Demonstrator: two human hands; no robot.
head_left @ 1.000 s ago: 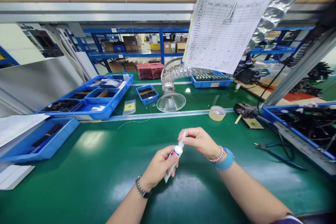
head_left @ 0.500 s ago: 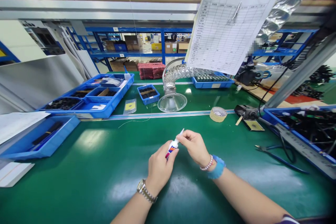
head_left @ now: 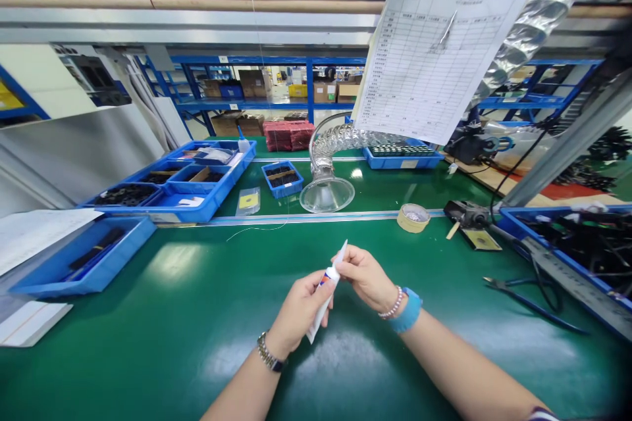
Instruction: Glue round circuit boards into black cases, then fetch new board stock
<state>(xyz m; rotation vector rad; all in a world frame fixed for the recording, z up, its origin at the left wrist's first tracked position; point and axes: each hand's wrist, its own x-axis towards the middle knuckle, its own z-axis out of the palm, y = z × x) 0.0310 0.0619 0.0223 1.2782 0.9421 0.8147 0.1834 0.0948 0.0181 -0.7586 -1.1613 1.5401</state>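
My left hand is wrapped round a small white glue tube with a coloured label, tilted with its pointed end up and to the right. At the tube's top, the fingers of my right hand are closed on its long white nozzle. Whether the nozzle is a separate cap, I cannot tell. Both hands are held above the green tabletop.
A clear suction hood stands ahead, with a tape roll and pliers to the right. Blue parts trays line the left. A small blue bin sits behind. Printed sheets hang overhead.
My left hand has shifted its grip, so more of the tube's lower end shows below the fingers. The right fingers remain at the nozzle. The camera view has shifted slightly.
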